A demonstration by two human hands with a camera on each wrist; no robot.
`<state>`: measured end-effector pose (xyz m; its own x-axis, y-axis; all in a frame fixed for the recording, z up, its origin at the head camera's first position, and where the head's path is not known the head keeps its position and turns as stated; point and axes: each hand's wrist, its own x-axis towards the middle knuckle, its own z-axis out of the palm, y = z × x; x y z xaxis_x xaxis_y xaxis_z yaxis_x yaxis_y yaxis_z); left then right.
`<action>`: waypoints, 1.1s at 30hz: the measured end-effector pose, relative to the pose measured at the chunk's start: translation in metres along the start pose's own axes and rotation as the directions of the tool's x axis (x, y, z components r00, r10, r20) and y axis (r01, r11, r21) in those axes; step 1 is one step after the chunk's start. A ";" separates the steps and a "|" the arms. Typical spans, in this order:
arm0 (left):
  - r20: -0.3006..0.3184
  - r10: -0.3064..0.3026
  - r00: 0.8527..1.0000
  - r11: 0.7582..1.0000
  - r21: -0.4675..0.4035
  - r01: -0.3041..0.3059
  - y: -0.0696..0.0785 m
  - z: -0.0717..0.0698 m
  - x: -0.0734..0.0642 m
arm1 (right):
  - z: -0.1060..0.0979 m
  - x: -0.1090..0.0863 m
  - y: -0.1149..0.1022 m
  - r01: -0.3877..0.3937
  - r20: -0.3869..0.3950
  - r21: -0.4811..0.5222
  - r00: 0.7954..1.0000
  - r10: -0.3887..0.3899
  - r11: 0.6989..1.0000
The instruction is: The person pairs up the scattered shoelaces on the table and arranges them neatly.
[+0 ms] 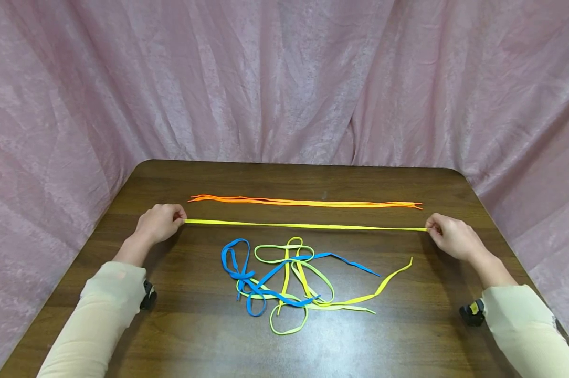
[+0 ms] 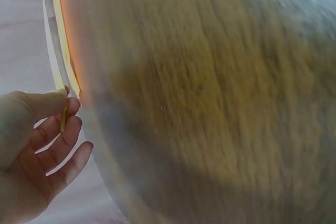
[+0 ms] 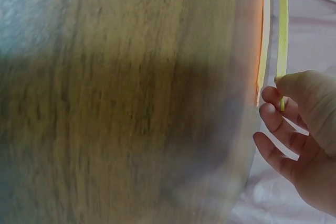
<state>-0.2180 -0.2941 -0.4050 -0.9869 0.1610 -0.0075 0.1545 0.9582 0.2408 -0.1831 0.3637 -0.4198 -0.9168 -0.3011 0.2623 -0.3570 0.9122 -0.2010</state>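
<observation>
A yellow shoelace (image 1: 305,226) is stretched nearly straight across the table between both hands. At its left end my left hand (image 1: 159,222) pinches it between thumb and forefinger; the tip (image 2: 63,124) pokes out below the thumb in the left wrist view. The other end is pinched by my right hand (image 1: 454,236), its yellow tip (image 3: 282,103) showing past the fingers in the right wrist view. Just behind the stretched lace lie orange shoelaces (image 1: 308,203), side by side and straight. In front, blue (image 1: 277,270) and yellow-green shoelaces (image 1: 324,281) lie in a loose tangle.
The dark wooden table (image 1: 195,341) has rounded far corners. Pink curtains (image 1: 265,79) hang behind it and at both sides. A small black device sits at the left wrist (image 1: 148,295) and another at the right wrist (image 1: 472,313).
</observation>
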 end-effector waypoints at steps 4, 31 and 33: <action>-0.009 0.001 1.000 1.000 -0.002 -0.001 0.002 0.004 0.004 | 0.004 0.003 0.003 -0.017 0.014 0.017 1.000 0.017 1.000; -0.021 -0.118 0.993 0.993 -0.030 0.117 0.003 0.015 0.033 | 0.016 0.029 0.010 -0.186 0.095 0.014 0.978 0.184 0.982; -0.021 -0.121 0.992 0.992 -0.033 0.120 0.004 0.015 0.035 | 0.017 0.030 0.010 -0.193 0.103 0.011 0.976 0.191 0.981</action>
<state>-0.2509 -0.2812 -0.4192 -0.9991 0.0394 -0.0165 0.0335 0.9623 0.2700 -0.2171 0.3594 -0.4296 -0.9816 -0.1482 0.1208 -0.1752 0.9502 -0.2578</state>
